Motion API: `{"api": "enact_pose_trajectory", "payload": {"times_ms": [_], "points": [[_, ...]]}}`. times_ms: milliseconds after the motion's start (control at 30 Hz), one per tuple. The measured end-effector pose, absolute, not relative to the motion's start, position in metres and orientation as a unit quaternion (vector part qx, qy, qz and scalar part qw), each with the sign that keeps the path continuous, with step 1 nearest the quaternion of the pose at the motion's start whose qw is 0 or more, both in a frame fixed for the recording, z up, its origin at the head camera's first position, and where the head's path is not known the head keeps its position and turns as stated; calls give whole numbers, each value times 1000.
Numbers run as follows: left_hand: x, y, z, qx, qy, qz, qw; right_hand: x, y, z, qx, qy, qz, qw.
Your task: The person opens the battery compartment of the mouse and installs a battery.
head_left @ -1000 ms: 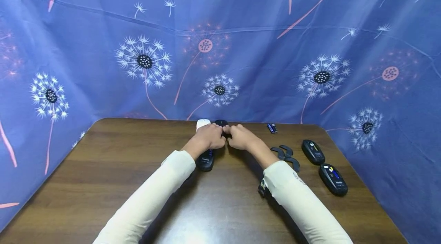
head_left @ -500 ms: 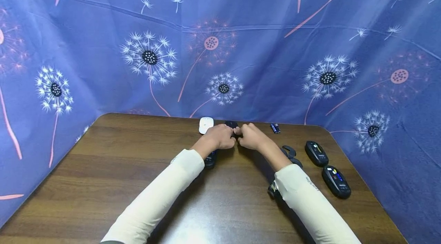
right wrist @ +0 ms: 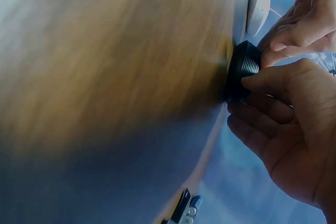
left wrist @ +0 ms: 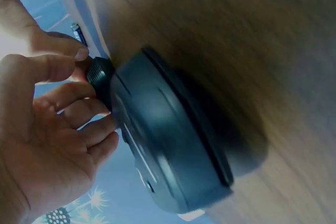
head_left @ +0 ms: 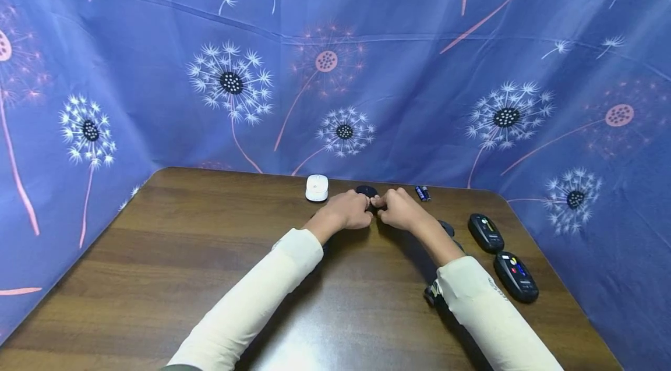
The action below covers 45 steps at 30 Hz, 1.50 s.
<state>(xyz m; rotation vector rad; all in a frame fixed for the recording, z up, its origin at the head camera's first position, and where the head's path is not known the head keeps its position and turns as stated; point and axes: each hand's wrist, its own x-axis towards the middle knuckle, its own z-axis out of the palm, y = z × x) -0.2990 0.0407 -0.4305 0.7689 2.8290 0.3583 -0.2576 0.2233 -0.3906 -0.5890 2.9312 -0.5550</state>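
Both hands meet at a black computer mouse (head_left: 367, 191) near the table's back edge. My left hand (head_left: 348, 209) grips its near left side with bent fingers, and my right hand (head_left: 401, 209) pinches the other side. In the right wrist view, the right thumb lies on the ribbed flank of the black mouse (right wrist: 247, 69), the fingers beyond it. Most of the mouse's top is hidden behind the hands. Another black mouse (left wrist: 163, 135) fills the middle of the left wrist view; in the head view the left forearm covers it. A white mouse (head_left: 317, 187) stands left of the hands.
Two loose batteries (head_left: 422, 193) lie at the back, right of the hands. Two black mice with uncovered battery bays, an upper mouse (head_left: 486, 233) and a lower mouse (head_left: 516, 276), lie near the right edge. Curved black pieces (head_left: 447, 228) show partly behind the right forearm.
Both hands and the black mouse have shifted right, away from the white mouse, which shows more fully. The forearms now cover the other black mouse and more of the curved pieces.
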Motion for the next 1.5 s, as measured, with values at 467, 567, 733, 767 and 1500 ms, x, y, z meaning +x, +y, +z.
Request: {"api": "enact_pose_trajectory", "payload": {"times_ms": [467,567,733,767,1500], "points": [[-272,44,-406,258,931,208,151,-248,242,-394,-208,962,-177,-1],[-258,42,-395,263,926,222,157,-246,244,-396,-216,960,-178,-7],[-248,41,-392,276,925,218,144,-241,243,-396,-226,959,-172,-16],[-247,41,-392,277,926,216,141,-239,243,-396,-226,959,-171,-16],[-216,38,-383,277,922,222,156,-209,227,-389,-258,955,-144,-10]]}}
